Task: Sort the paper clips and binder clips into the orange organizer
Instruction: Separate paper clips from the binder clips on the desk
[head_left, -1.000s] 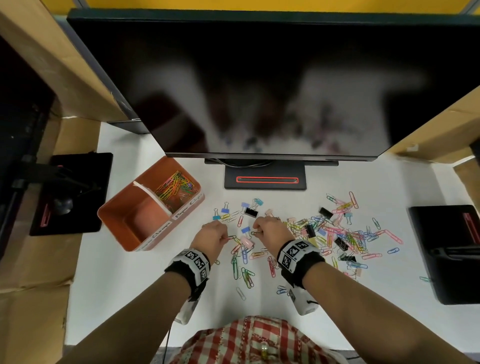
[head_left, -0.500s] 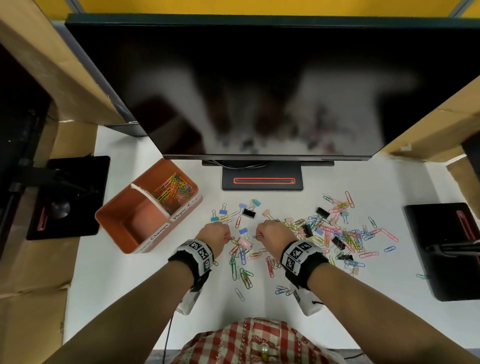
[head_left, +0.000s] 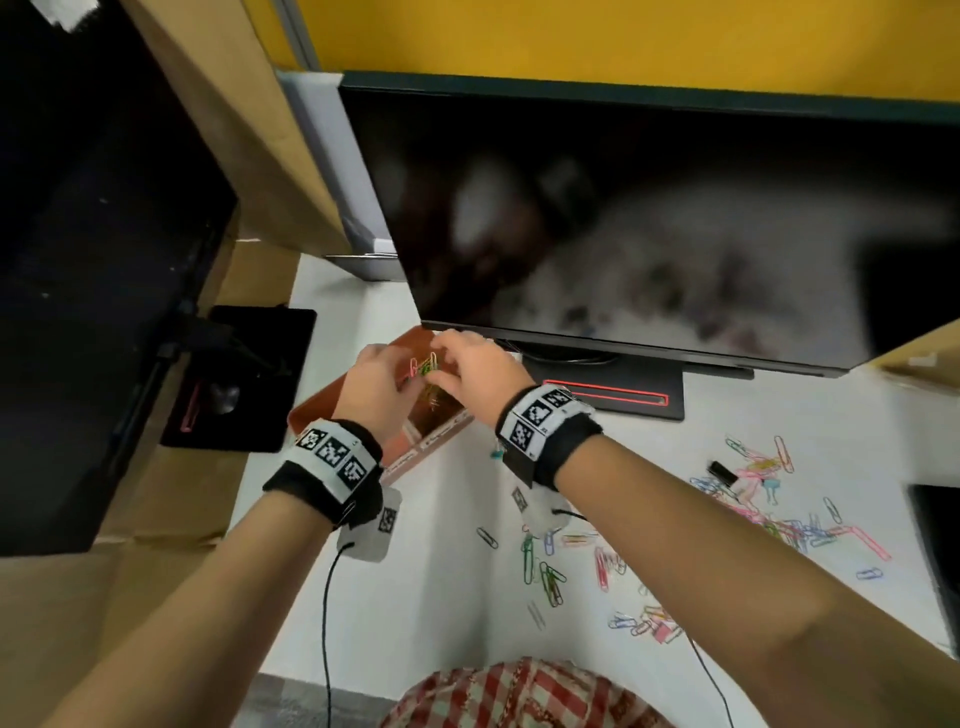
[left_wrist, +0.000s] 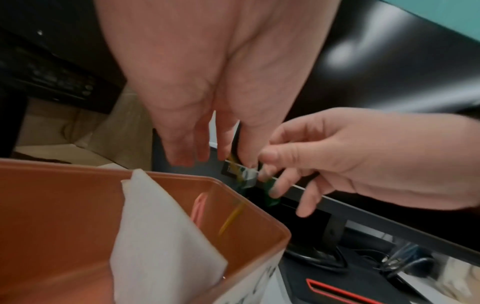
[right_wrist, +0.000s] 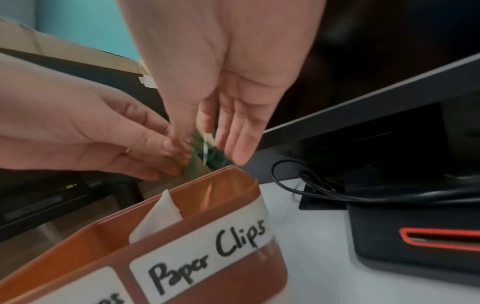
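The orange organizer (head_left: 318, 411) stands left of the monitor stand; a white divider (left_wrist: 155, 226) splits it, and a label (right_wrist: 207, 253) reads "Paper Clips". My left hand (head_left: 379, 384) and right hand (head_left: 467, 369) hang together over that labelled compartment. Fingers of both point down, loosely spread. A small bunch of coloured paper clips (head_left: 426, 366) is slipping out between them; pink and yellow ones (left_wrist: 228, 220) fall blurred inside the organizer (left_wrist: 52, 205). Loose paper clips (head_left: 779, 519) and a black binder clip (head_left: 722, 472) lie scattered on the white desk at right.
A large dark monitor (head_left: 623, 234) overhangs the organizer, with its black base (head_left: 613, 397) just to the right. A black cable (right_wrist: 311, 185) loops beside the base. Cardboard walls and black pads flank the desk on both sides.
Both hands have lifted from the clip pile and moved up and left over the organizer. The clips they gathered are now dropping into the paper-clip compartment.
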